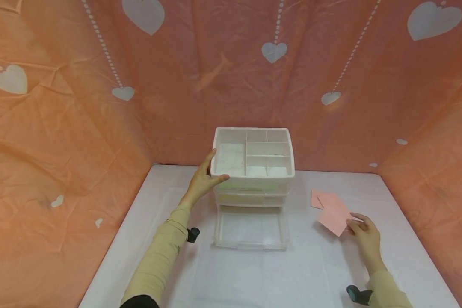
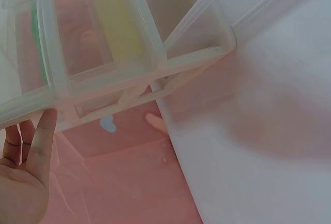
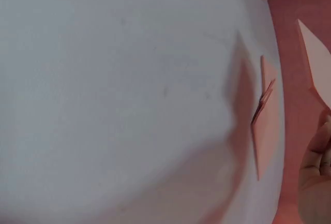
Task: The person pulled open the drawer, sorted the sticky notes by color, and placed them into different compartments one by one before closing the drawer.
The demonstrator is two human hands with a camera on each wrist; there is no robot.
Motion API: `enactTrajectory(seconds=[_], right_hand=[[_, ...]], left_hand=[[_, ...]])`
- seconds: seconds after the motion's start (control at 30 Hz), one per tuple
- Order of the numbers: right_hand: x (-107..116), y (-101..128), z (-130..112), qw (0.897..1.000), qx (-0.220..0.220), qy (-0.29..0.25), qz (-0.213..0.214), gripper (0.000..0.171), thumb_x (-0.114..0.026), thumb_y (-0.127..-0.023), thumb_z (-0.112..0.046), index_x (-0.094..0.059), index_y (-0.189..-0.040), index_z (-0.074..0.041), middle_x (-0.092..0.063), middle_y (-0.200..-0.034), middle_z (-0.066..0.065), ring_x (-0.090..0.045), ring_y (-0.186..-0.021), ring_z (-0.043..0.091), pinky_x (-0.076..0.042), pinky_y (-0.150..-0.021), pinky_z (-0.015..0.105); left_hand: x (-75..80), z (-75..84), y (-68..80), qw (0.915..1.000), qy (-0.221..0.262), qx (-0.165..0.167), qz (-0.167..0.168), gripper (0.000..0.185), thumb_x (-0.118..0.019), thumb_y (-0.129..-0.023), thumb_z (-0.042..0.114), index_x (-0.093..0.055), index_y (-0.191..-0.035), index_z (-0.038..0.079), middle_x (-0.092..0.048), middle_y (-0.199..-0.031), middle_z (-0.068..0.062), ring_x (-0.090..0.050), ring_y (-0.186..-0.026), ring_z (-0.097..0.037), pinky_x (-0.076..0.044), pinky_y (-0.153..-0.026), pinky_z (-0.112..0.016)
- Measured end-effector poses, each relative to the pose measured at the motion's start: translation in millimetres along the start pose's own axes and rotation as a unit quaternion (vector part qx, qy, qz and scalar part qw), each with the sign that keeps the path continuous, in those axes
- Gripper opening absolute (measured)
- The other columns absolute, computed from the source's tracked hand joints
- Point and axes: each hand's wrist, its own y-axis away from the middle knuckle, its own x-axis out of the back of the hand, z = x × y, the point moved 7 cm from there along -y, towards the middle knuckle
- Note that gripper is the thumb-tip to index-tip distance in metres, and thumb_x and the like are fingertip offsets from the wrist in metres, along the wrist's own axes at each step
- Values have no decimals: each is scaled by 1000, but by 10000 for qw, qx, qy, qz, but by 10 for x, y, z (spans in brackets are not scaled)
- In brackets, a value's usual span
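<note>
A white drawer unit [image 1: 254, 182] stands at the back of the table, its clear bottom drawer [image 1: 250, 246] pulled out and bare inside. My left hand [image 1: 200, 183] rests at its upper left corner, thumb across the front and fingers along the side. In the left wrist view, extended fingers [image 2: 40, 149] touch the unit's edge. At the right, my right hand [image 1: 365, 239] pinches a pink paper square [image 1: 336, 222] by its near corner. The same square [image 3: 318, 69] is raised off the table in the right wrist view. More pink paper squares [image 3: 266, 141] lie on the table below it.
The unit's top tray [image 1: 231, 158] is split into several compartments. Green and yellow things show through the closed drawers, the yellow one [image 2: 119, 22] clearest in the left wrist view. Orange cloth [image 1: 235, 94] with white hearts surrounds the white table [image 1: 312, 273].
</note>
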Motion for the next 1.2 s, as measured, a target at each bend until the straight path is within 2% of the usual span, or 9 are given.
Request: enactTrajectory(seconds=[0.27, 0.43, 0.5, 0.67, 0.8, 0.93, 1.1, 1.2], right_hand=[[-270, 70, -310, 9938, 614, -897, -230, 18, -62, -88, -4, -64, -104, -10, -65, -72, -13, -59, -64, 0, -49, -61, 13], [-453, 116, -503, 9866, 948, -1197, -577, 20, -61, -87, 0, -66, -99, -16, -65, -74, -10, -60, -65, 1, -49, -60, 13], [-531, 135, -579, 9834, 1084, -1266, -721, 21, -60, -88, 0, -67, -99, -16, -65, -75, -10, -61, -66, 2, -49, -61, 14], [-710, 192, -744, 9718, 1450, -1548, -1030, 19, -58, -87, 5, -64, -104, -1, -67, -77, -7, -62, -67, 4, -50, -61, 15], [-846, 215, -822, 9670, 1598, -1565, -1222, 19, -57, -87, 6, -61, -106, 4, -67, -79, -7, -62, -67, 4, -50, -62, 15], [-1016, 213, -852, 9695, 1544, -1340, -1354, 18, -59, -87, 3, -62, -105, 2, -67, -79, -9, -61, -68, 3, -50, -63, 16], [-1268, 223, -866, 9735, 1397, -1059, -1468, 16, -63, -86, -2, -64, -102, -2, -67, -77, -11, -62, -66, 2, -51, -62, 17], [-1428, 235, -854, 9741, 1281, -1013, -1563, 17, -65, -85, -2, -62, -101, 1, -67, -76, -11, -62, -66, 3, -51, -62, 18]], left_hand=[[-5, -1, -8, 10000, -12, -43, -29, 93, -74, -72, 51, -14, -143, 52, -51, -126, -11, -52, -103, -23, -43, -89, -43], [-5, -1, -7, 10000, 3, -42, -18, 94, -74, -70, 52, -15, -143, 52, -45, -136, -10, -51, -108, -24, -41, -94, -47], [-5, -2, -4, 10000, -3, -19, -11, 94, -74, -70, 52, -15, -143, 53, -46, -135, -11, -51, -108, -24, -41, -94, -47], [-3, 7, -6, 10000, 34, -60, 9, 95, -75, -71, 49, -16, -145, 47, -52, -125, -12, -53, -102, -23, -44, -89, -44], [-3, 18, -11, 9999, 64, -124, -1, 95, -75, -72, 46, -17, -147, 43, -52, -126, -13, -54, -102, -24, -45, -88, -43], [6, 12, -6, 10000, 6, -68, 42, 94, -76, -72, 46, -17, -145, 47, -49, -131, -11, -52, -101, -22, -44, -87, -42], [8, 16, 1, 10000, -17, -65, 25, 93, -75, -72, 47, -15, -143, 51, -53, -122, -10, -51, -93, -21, -43, -79, -36], [1, 13, -1, 10000, -10, -60, 5, 93, -75, -72, 48, -14, -142, 53, -54, -118, -9, -51, -93, -20, -43, -78, -34]])
